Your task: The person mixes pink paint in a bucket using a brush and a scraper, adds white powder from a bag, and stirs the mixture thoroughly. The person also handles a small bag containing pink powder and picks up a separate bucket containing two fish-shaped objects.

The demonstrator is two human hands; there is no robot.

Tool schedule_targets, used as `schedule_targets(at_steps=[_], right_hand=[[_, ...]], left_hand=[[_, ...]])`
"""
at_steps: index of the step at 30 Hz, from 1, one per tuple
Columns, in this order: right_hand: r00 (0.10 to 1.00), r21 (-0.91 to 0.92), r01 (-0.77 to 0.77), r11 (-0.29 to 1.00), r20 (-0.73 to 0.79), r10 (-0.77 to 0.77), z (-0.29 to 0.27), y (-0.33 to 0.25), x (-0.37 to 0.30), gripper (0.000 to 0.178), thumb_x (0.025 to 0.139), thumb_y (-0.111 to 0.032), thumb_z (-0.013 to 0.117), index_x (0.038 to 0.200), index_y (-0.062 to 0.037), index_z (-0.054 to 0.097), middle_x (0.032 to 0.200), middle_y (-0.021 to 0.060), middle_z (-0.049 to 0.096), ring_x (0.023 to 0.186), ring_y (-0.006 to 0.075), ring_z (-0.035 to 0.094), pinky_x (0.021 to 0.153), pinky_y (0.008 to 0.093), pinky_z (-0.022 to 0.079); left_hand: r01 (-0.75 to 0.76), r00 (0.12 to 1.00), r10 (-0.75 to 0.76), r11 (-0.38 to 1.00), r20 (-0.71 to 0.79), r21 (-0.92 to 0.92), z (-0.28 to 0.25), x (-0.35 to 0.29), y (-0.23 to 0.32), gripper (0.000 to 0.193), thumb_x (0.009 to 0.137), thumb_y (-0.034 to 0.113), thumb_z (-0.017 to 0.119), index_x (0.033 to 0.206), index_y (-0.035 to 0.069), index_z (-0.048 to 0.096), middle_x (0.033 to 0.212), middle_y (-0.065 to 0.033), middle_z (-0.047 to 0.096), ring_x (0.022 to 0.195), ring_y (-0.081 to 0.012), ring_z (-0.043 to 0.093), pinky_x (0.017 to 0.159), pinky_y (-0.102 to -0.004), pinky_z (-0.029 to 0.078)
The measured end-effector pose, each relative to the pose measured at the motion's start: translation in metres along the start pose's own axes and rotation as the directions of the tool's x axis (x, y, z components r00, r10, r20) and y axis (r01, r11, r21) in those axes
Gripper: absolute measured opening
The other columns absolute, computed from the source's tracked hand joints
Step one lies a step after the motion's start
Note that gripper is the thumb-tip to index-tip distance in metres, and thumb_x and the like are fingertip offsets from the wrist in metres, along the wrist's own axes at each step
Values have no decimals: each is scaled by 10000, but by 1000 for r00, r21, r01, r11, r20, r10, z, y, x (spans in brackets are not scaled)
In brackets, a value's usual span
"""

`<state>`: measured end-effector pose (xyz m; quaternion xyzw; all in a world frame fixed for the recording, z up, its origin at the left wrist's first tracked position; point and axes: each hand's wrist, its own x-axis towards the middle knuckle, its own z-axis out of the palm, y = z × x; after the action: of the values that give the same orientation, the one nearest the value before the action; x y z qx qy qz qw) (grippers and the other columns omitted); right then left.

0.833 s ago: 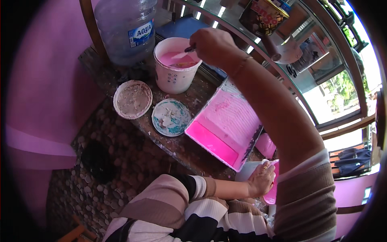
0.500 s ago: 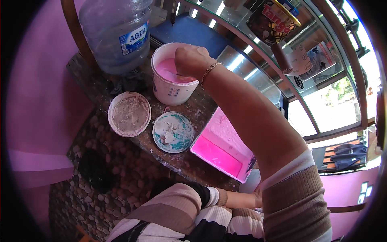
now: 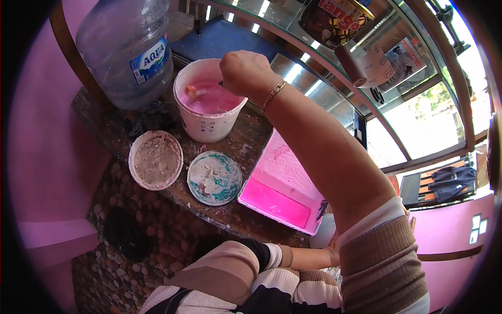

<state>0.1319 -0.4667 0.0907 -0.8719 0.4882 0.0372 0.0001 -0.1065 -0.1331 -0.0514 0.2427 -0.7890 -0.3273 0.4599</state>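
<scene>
My right hand [image 3: 244, 73] is closed in a fist over the rim of a white plastic bucket [image 3: 208, 128]. Pink paint [image 3: 212, 102] partly fills the bucket. A small dark bit shows below the fist, but what the fingers hold is hidden. An orange-pink lump [image 3: 194, 92] shows at the paint's surface, left of the fist. Low at the right, my left hand [image 3: 332, 255] is beside a whitish rounded container [image 3: 322, 233]; my right arm covers most of its fingers. A paint tray [image 3: 280, 201] with bright pink paint in its well lies under my right forearm.
On the worn wooden bench [image 3: 230, 220] sit a crusted round tub [image 3: 156, 160] and a paint-smeared lid [image 3: 214, 178]. A large clear water jug [image 3: 125, 57] stands at the back left. A glass cabinet [image 3: 293, 31] holds a tin [image 3: 334, 21]. Pebbled flooring [image 3: 151, 251] lies below.
My right fist has shifted toward the bucket's right rim and the orange-pink lump has come into sight in the paint. The whole view has shifted slightly. My left hand stays put.
</scene>
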Motion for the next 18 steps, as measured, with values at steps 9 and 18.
schedule_targets(at_steps=[9,18], right_hand=[[999,164,-36,986,43,29,2,21,-29,229,759,-190,658,921,-38,712,875,186,685,848,328,671,761,398,526],[966,572,183,799,-255,-39,-60,63,-106,186,808,-27,676,993,-12,697,825,101,699,733,129,652,669,275,509]], left_hand=[[-38,999,37,999,-38,-21,15,1,1,230,783,263,601,884,56,605,1067,-145,522,1159,-359,385,922,-503,313],[64,995,-70,993,65,95,-16,8,-1,188,742,224,640,868,89,601,1010,-116,505,1150,-341,383,885,-462,319]])
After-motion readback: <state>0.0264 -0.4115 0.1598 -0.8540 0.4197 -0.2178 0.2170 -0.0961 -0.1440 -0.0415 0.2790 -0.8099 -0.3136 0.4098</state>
